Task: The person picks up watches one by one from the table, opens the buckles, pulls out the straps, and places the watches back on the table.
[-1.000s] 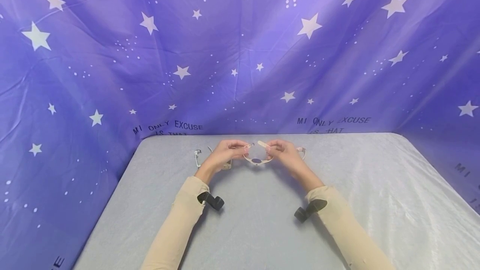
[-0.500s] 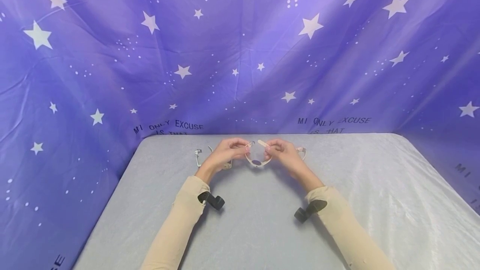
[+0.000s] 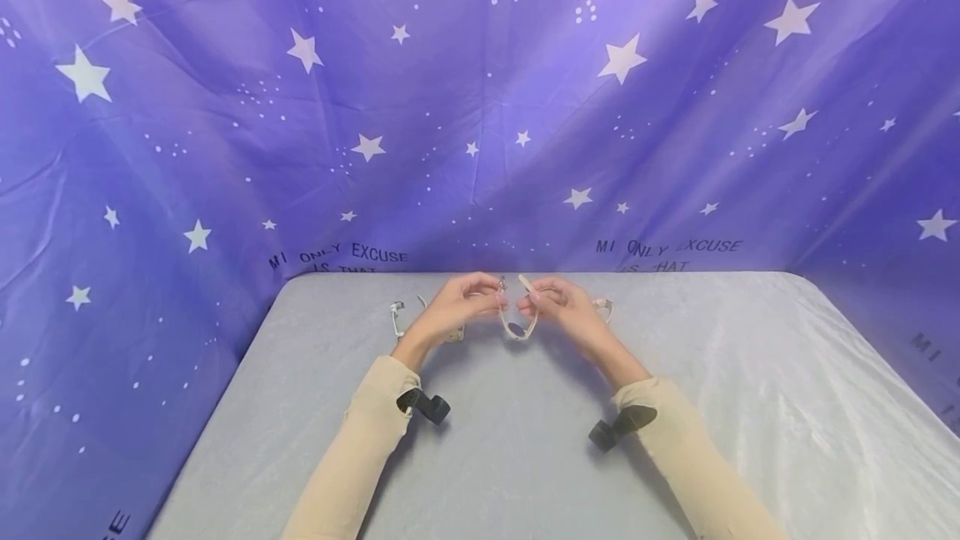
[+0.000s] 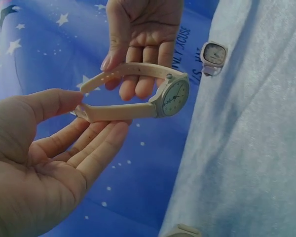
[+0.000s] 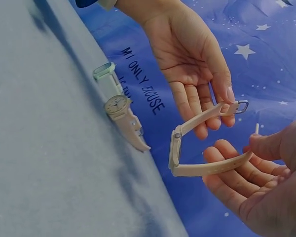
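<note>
A cream wristwatch [image 4: 176, 98] with a round dial hangs between both hands above the table, its strap bent into a U with the dial at the bottom. My left hand [image 3: 459, 307] pinches the buckle end between thumb and fingers; the metal buckle [image 5: 242, 106] sticks out past the thumb in the right wrist view. The strap's holed end [image 4: 101, 79] is pinched by my right hand [image 3: 566, 309], its tip pointing up beyond the thumb. A gap separates the two strap ends.
On the grey cloth-covered table [image 3: 517, 440], a mint-green watch [image 5: 105, 73] and a beige round watch [image 5: 118, 106] lie beside the left hand. A pink square watch [image 4: 214, 54] lies beyond the right hand. A purple starry curtain [image 3: 480, 107] hangs behind the table.
Both hands have come slightly closer together. The strap has bent into a narrower, deeper U, with its ends nearer each other and pointing more upward.
</note>
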Demonstrator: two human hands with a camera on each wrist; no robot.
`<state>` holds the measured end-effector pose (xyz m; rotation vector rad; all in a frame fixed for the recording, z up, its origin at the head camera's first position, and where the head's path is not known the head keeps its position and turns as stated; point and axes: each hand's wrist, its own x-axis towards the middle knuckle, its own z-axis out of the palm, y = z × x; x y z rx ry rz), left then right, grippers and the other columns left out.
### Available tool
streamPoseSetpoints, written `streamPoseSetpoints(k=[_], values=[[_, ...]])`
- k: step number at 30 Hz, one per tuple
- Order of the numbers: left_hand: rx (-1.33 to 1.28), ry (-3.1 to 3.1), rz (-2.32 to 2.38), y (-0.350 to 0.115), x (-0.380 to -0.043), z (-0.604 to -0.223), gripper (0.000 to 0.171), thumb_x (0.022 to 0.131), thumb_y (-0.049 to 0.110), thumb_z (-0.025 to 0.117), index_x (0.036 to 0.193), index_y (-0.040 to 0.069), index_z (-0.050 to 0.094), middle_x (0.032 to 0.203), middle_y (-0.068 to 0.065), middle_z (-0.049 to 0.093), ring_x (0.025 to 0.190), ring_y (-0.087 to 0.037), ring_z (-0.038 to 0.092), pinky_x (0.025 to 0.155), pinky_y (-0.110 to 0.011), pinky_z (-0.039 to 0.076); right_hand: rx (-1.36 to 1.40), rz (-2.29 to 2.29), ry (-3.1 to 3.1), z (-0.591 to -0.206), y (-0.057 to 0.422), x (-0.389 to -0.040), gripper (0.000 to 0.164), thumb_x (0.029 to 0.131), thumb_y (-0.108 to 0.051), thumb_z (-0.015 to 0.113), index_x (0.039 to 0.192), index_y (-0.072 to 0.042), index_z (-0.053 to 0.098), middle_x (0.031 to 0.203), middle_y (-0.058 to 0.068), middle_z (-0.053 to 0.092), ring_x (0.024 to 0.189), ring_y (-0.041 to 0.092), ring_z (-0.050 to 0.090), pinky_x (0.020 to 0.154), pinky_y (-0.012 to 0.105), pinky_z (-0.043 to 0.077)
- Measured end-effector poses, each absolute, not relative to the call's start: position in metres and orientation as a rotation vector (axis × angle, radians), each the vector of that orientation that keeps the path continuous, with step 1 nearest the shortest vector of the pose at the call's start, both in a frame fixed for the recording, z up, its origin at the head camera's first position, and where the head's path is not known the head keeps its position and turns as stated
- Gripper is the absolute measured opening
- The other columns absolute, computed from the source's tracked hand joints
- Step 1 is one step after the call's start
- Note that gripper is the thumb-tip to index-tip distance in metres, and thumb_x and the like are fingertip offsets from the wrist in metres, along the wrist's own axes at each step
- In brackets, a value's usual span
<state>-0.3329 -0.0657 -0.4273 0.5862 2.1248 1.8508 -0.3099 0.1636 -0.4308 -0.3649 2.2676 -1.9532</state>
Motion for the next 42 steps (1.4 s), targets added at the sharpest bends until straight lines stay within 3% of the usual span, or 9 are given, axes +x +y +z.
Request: streamPoseSetpoints(k=[6, 15, 25, 32, 42], values=[[0.641, 2.181, 1.834, -0.064, -0.328, -0.416, 0.038, 0.097, 0.012, 0.068, 0.131, -0.005, 0.06, 0.127, -0.024, 0.067, 0.109, -0.035, 0.071, 0.095, -0.036, 0.061, -0.402, -1.948, 2.269, -0.424, 0.164, -0.307, 0.034, 0.106, -0.012, 0.052, 0.132, 0.009, 0.05, 0.123, 0.03, 0.068, 0.112, 0.036, 0.071, 0.111, 0.053, 0.049], [0.636, 2.19, 1.802, -0.065, -0.332, -0.397, 0.04, 0.098, 0.012, 0.066, 0.135, -0.003, 0.059, 0.134, -0.023, 0.065, 0.111, -0.034, 0.071, 0.098, -0.037, 0.059, -0.422, -1.966, 2.275, -0.413, 0.162, -0.31, 0.034, 0.106, -0.011, 0.05, 0.133, 0.009, 0.048, 0.124, 0.031, 0.067, 0.115, 0.048, 0.066, 0.113, 0.056, 0.046], [0.454, 2.182, 1.672, -0.062, -0.343, -0.402, 0.042, 0.098, 0.018, 0.068, 0.135, 0.0, 0.06, 0.129, -0.02, 0.069, 0.11, -0.029, 0.071, 0.103, -0.045, 0.056, -0.252, -1.967, 2.245, -0.413, 0.153, -0.32, 0.037, 0.105, -0.01, 0.05, 0.134, 0.013, 0.046, 0.122, 0.033, 0.067, 0.108, 0.039, 0.071, 0.101, 0.051, 0.056], [0.316, 2.14, 1.688, -0.055, -0.351, -0.419, 0.036, 0.099, 0.01, 0.065, 0.13, -0.007, 0.061, 0.125, -0.027, 0.068, 0.11, -0.035, 0.071, 0.095, -0.039, 0.061, -0.138, -1.943, 2.215, -0.427, 0.146, -0.33, 0.037, 0.104, -0.006, 0.048, 0.133, 0.016, 0.045, 0.118, 0.032, 0.069, 0.096, 0.028, 0.076, 0.097, 0.051, 0.058], [0.189, 2.135, 1.633, -0.05, -0.36, -0.428, 0.037, 0.101, 0.01, 0.061, 0.133, -0.009, 0.058, 0.121, -0.03, 0.068, 0.11, -0.039, 0.071, 0.093, -0.04, 0.062, -0.03, -1.926, 2.175, -0.438, 0.144, -0.343, 0.039, 0.105, -0.006, 0.048, 0.138, 0.015, 0.045, 0.123, 0.036, 0.065, 0.106, 0.038, 0.073, 0.096, 0.05, 0.059]])
